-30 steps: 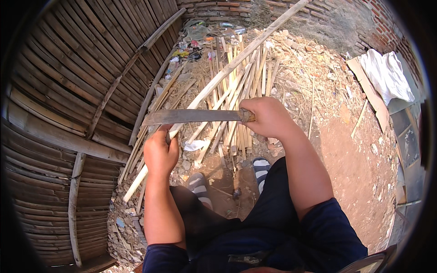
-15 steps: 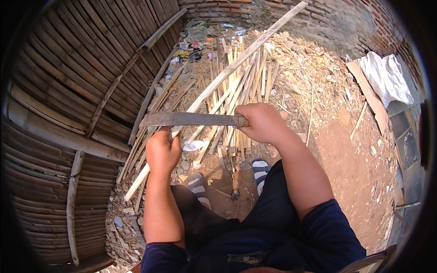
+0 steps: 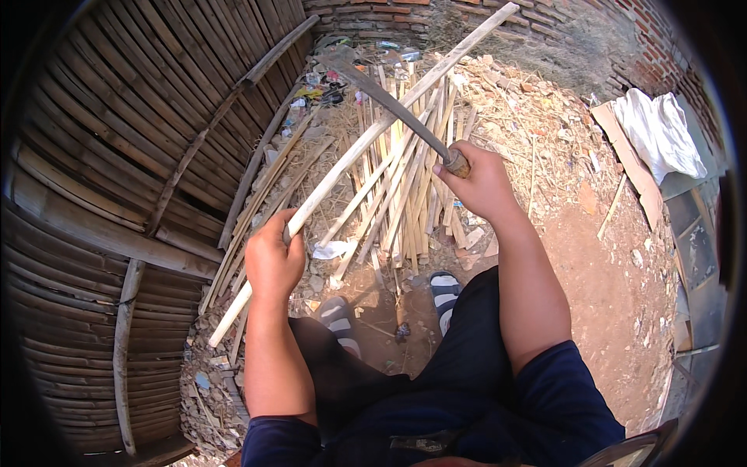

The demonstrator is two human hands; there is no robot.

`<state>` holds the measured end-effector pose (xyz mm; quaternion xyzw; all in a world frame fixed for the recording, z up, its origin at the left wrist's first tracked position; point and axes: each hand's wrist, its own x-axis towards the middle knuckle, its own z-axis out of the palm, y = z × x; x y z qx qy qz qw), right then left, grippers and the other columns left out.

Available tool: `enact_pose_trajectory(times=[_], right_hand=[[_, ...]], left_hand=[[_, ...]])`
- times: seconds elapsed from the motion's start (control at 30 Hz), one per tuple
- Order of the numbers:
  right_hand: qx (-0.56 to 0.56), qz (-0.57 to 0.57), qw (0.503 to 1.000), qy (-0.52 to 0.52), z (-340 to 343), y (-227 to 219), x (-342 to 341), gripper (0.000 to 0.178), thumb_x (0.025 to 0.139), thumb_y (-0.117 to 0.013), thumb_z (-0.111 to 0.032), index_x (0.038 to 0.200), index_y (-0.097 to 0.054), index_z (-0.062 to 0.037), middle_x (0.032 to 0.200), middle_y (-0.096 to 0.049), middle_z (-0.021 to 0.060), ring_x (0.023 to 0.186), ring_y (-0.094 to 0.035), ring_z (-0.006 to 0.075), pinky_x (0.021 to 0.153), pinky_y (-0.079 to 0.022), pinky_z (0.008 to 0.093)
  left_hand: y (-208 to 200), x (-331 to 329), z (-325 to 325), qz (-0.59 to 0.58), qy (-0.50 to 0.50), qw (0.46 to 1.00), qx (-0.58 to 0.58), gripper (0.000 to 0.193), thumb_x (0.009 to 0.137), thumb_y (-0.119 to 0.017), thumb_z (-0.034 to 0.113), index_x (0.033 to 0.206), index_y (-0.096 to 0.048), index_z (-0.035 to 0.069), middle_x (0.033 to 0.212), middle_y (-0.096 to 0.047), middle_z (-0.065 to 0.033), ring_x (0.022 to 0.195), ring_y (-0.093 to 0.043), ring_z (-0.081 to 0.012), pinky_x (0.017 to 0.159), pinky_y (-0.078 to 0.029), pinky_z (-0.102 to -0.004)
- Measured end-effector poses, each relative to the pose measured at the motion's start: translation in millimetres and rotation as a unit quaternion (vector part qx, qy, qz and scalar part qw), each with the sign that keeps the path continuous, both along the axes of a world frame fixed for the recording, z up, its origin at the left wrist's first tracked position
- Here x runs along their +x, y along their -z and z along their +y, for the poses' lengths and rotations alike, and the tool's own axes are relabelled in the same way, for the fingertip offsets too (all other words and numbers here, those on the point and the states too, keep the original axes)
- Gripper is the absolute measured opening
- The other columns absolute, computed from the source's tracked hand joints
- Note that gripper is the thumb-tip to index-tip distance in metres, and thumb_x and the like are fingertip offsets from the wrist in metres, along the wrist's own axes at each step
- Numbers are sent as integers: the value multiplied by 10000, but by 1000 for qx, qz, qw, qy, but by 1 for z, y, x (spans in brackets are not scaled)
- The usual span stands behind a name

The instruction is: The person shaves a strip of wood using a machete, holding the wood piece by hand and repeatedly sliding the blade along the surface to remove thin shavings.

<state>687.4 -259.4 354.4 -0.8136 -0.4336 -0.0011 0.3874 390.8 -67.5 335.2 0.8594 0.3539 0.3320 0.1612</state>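
A long pale wooden pole [image 3: 350,159] slants from the lower left up to the far right. My left hand [image 3: 274,257] is closed around its lower part. In my right hand [image 3: 484,180] is the wooden handle of a machete [image 3: 401,113], its long dark blade pointing to the far left. The blade crosses over the pole near its middle; whether it touches the wood I cannot tell. Below the pole lies a heap of split wooden strips [image 3: 401,210], fanned out on the ground ahead of my feet.
A bamboo slat wall [image 3: 117,156] rises close on my left, with longer strips along its foot. At the back stands a brick wall [image 3: 373,17]. To the right lie a cardboard sheet [image 3: 634,163] and a white sack [image 3: 661,136]. Rubble and litter cover the ground.
My right hand has moved right and slightly nearer, and the blade has swung from level above my left hand to pointing far left across the pole. The left hand and pole have barely shifted.
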Motion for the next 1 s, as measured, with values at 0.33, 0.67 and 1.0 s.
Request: enact_pose_trajectory(times=[0.33,0.67,1.0], right_hand=[[-92,-145,973,-157,24,8,-51,214,808,-801,-156,989,-703,-97,858,-717,128,858,-732,392,745,-576,512],[-21,-209,972,-108,18,8,-46,223,765,-822,-145,957,-713,-114,823,-696,91,803,-718,360,685,-553,486],[25,-232,969,-78,22,3,-44,174,741,-806,-114,894,-722,-122,745,-686,51,729,-721,329,655,-564,474]], left_hand=[[5,-5,5,57,-21,998,-25,344,856,-745,93,1195,-774,45,937,-764,-232,860,-748,-423,770,-583,-470],[9,-2,6,-24,13,999,26,270,901,-749,112,1158,-786,37,955,-771,-234,871,-758,-423,775,-583,-462],[2,-4,3,-51,-7,998,-43,280,900,-759,118,1166,-785,34,943,-771,-236,870,-761,-425,788,-582,-442]])
